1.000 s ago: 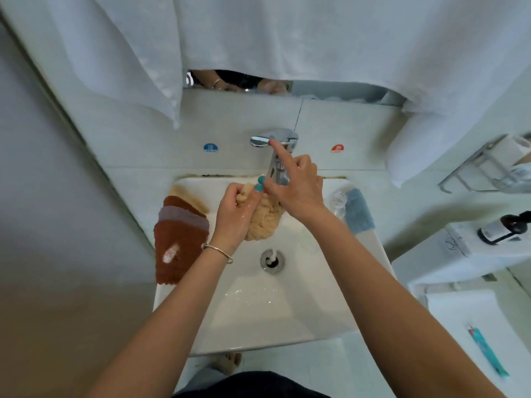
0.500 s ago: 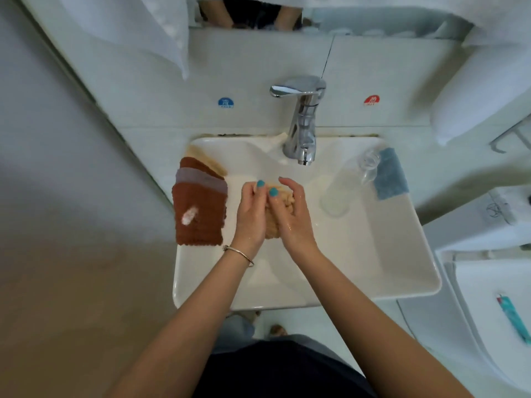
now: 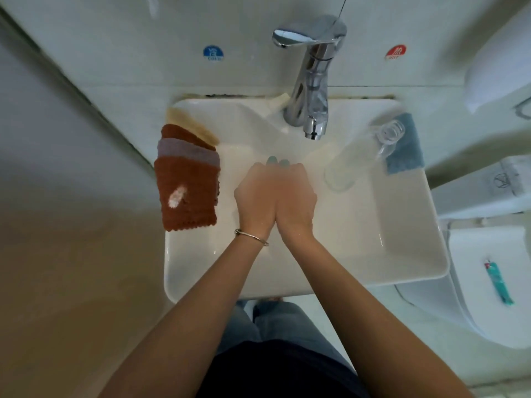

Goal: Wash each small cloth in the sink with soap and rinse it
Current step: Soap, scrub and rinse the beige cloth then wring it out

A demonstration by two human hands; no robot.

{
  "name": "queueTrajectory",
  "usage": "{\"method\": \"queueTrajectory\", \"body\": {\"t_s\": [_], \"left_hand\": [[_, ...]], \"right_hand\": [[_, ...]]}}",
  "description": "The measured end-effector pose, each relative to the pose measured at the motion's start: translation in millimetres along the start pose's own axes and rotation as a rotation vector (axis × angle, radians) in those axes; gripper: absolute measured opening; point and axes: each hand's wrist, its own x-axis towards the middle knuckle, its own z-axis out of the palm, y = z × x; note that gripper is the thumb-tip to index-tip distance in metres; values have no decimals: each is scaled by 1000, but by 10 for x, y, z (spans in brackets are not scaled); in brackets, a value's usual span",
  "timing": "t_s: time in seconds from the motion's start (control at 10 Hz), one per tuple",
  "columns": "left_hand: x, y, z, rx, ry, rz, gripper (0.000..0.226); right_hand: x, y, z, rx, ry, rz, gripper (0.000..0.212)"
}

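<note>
- Two hands are seen pressed together over the middle of the sink [image 3: 402,265], the left hand [image 3: 255,196] and the right hand [image 3: 296,196] side by side with fingers curled downward; whatever is squeezed between them is hidden, so a held cloth cannot be confirmed.
- Several small cloths [image 3: 186,179] are stacked on the sink's left rim, a rust-brown one on top; a blue cloth [image 3: 405,147] is laid at the right rear corner under a clear bottle [image 3: 359,153] lying on its side.
- No water is seen running from the tap [image 3: 313,81].
- Such cloths are judged soft and limp, light when dry, heavier and dripping once soaked, and slippery when soaped.
- A bunched grip around the middle is advised for scrubbing and wringing; an edge or corner pinch is suited to lifting one off the stack.
- The bottle is likely to roll if the blue cloth is pulled.
</note>
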Motion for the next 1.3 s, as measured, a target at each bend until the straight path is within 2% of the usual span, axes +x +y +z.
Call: {"method": "queueTrajectory", "body": {"t_s": [0.1, 0.2, 0.4, 0.6, 0.8, 0.9, 1.0, 1.1, 1.2, 1.3], "left_hand": [[16, 10, 23, -44, -22, -14, 30], [30, 54, 46, 21, -82, 53, 28], [43, -49, 37, 133, -21, 297, 22], [13, -126, 44, 81, 42, 283, 26], [53, -113, 5, 62, 101, 445, 46], [107, -154, -4, 119, 92, 486, 35], [104, -97, -9, 219, 37, 449, 27], [142, -95, -10, 223, -65, 493, 26], [127, -89, 10, 94, 26, 332, 39], [110, -12, 37, 90, 33, 305, 43]], "right_hand": [[-2, -45, -6, 41, -4, 12, 29], [28, -92, -52, 104, 12, 2, 31], [28, -40, -52, 140, 25, -27, 34], [-16, -49, -2, 138, 31, -33, 31], [-39, -141, 8, 254, 105, 81, 44], [-25, -109, -12, 153, 117, 34, 38], [-29, -128, -37, 134, 72, 86, 33], [-25, -159, -51, 88, 77, 60, 35], [-36, -175, -38, 57, 87, 48, 33], [-37, -181, -31, 43, 85, 26, 25]]}}
